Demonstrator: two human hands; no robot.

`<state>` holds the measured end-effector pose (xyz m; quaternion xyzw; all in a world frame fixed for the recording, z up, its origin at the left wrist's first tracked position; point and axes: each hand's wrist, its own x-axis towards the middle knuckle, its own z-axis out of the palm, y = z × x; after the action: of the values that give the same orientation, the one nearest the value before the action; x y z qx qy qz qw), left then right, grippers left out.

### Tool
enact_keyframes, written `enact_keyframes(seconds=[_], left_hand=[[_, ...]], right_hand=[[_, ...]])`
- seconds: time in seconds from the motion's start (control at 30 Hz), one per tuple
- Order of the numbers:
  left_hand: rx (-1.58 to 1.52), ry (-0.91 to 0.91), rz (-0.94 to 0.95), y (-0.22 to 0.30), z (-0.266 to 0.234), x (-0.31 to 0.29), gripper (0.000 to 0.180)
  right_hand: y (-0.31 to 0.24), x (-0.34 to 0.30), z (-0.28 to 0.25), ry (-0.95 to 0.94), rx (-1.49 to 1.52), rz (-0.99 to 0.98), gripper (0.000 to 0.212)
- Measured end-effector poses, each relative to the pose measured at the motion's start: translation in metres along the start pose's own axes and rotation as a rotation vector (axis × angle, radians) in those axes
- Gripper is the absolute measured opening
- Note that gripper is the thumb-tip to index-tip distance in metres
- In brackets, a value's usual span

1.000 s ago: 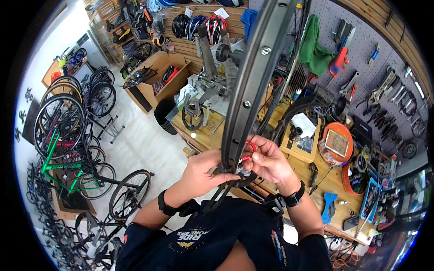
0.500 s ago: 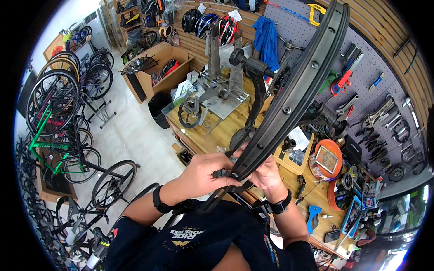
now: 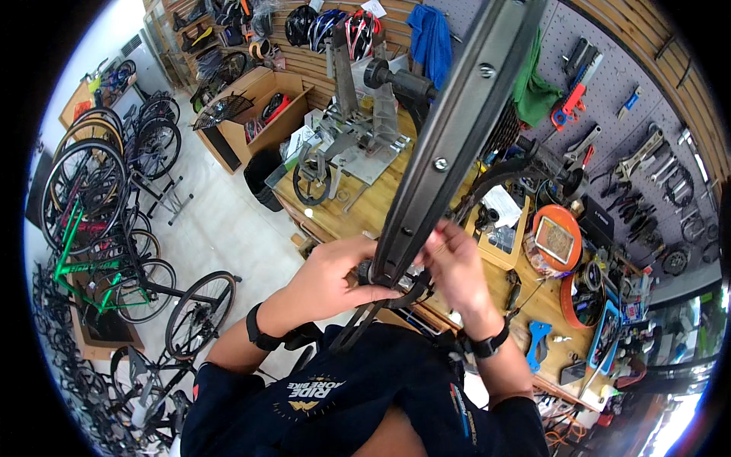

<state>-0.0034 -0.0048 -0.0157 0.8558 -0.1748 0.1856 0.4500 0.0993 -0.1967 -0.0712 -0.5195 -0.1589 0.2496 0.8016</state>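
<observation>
A bare bicycle rim (image 3: 434, 171) stands upright before me, its dark channel with several shiny nipple heads facing me. It sits between the black arms of a wheel stand (image 3: 499, 174). My left hand (image 3: 339, 276) is closed at the rim's lower left, thumb across the front and fingers partly hidden behind. Close against the rim's right side is my right hand (image 3: 458, 266), fingers bent and pinched round something small; a red spot shows at the fingertips, too blurred to name. Below the rim, dark narrow bars (image 3: 358, 329) reach toward my chest.
The wooden workbench (image 3: 346, 228) carries a metal fixture (image 3: 365, 145), an orange round container (image 3: 554, 263), a blue tool (image 3: 537, 343) and a phone (image 3: 572, 372). Tools hang on the grey pegboard (image 3: 609, 156). Bicycles (image 3: 87, 251) crowd the left floor near a cardboard box (image 3: 255, 126).
My right hand has shifted from gripping the rim's lower end to its right side, farther up. The rim looks more upright, and the view has swung slightly right.
</observation>
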Motion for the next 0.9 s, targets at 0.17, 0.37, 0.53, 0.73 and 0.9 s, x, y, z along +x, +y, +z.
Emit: enact_keyframes(seconds=[0.17,0.37,0.53,0.73,0.9], left_hand=[[0.108,0.01,0.034,0.0,0.003,-0.006,0.036],[0.099,0.017,0.064,-0.001,0.007,-0.007,0.033],[0.041,0.013,0.029,-0.005,0.015,-0.009,0.033],[0.046,0.027,0.014,-0.007,0.017,-0.013,0.032],[0.017,0.017,-0.018,-0.005,0.017,-0.013,0.032]], right_hand=[[-0.017,-0.002,-0.001,0.161,-0.111,-0.186,0.026],[-0.035,-0.016,0.022,0.168,-0.092,-0.337,0.028],[-0.027,-0.019,0.034,-0.255,0.262,-0.021,0.039],[-0.021,-0.012,0.027,-0.309,0.433,-0.007,0.042],[-0.019,-0.008,0.025,-0.375,0.459,-0.014,0.043]])
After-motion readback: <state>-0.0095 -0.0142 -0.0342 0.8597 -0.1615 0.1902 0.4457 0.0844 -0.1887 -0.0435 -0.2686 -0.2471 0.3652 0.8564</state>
